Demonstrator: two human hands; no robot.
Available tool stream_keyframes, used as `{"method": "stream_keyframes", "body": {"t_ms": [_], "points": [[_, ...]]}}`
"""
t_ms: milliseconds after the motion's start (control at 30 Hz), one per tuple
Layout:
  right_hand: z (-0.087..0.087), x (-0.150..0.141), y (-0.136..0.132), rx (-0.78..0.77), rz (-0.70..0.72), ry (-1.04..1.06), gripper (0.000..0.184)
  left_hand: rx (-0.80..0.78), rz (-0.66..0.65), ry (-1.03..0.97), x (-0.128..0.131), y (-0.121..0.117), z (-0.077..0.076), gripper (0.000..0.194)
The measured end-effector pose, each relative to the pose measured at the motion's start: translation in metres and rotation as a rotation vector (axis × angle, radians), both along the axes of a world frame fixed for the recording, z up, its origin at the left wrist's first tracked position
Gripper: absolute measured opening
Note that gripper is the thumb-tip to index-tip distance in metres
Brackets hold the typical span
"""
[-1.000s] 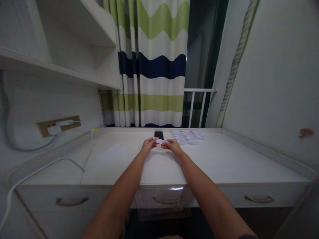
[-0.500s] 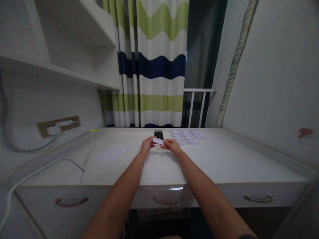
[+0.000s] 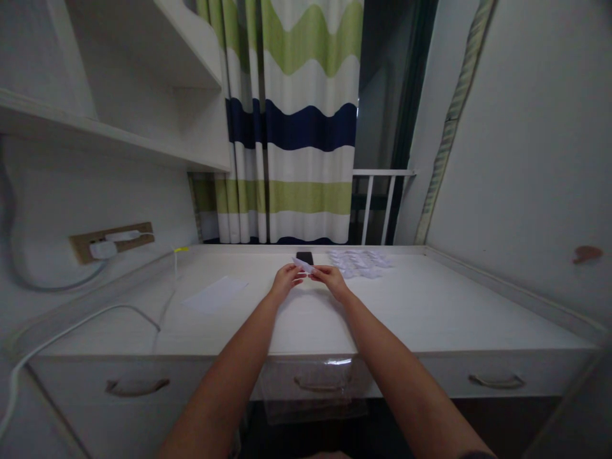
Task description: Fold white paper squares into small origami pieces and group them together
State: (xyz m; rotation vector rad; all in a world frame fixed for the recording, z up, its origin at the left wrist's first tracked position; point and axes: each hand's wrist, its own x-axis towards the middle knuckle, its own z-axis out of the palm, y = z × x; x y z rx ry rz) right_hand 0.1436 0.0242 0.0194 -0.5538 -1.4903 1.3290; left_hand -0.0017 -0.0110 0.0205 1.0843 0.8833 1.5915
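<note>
A small folded piece of white paper (image 3: 302, 264) is held up above the desk between my two hands, tilted with its left end higher. My right hand (image 3: 329, 278) pinches its right end between thumb and fingers. At its lower left side, my left hand (image 3: 287, 280) grips it with the thumb and fingertips, the other fingers reaching toward my right hand. Just behind the paper lies a black phone (image 3: 306, 256), partly covered by it. Several small white folded paper pieces (image 3: 361, 262) are laid out in rows to the right of the phone.
White paper sheets (image 3: 216, 294) lie on the left of the white desk (image 3: 430, 312). A white cable (image 3: 95, 317) runs over the desk's left edge from near a wall socket (image 3: 112, 243). Shelves (image 3: 143, 143) overhang the left side, and a striped curtain (image 3: 310, 166) hangs behind.
The paper has turned from a nearly level strip to a tilted, narrower shape with its left end raised. My left fingers have shifted lower along it. The desk items have stayed put.
</note>
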Motion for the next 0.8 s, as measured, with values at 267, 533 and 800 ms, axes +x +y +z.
{"method": "stream_keyframes", "body": {"t_ms": [267, 533, 800], "points": [[0.0023, -0.0006, -0.0031, 0.001, -0.017, -0.022, 0.034, 0.035, -0.048, -0.067, -0.0001, 0.0015, 0.0001, 0.02], [0.0019, -0.0001, -0.004, 0.018, -0.041, -0.082, 0.028, 0.018, -0.11, 0.0, 0.0019, -0.0001, -0.0012, 0.028], [0.0032, 0.0009, -0.0047, 0.051, -0.067, -0.139, 0.025, 0.004, -0.117, 0.069, 0.0047, -0.0026, 0.0003, 0.029]]}}
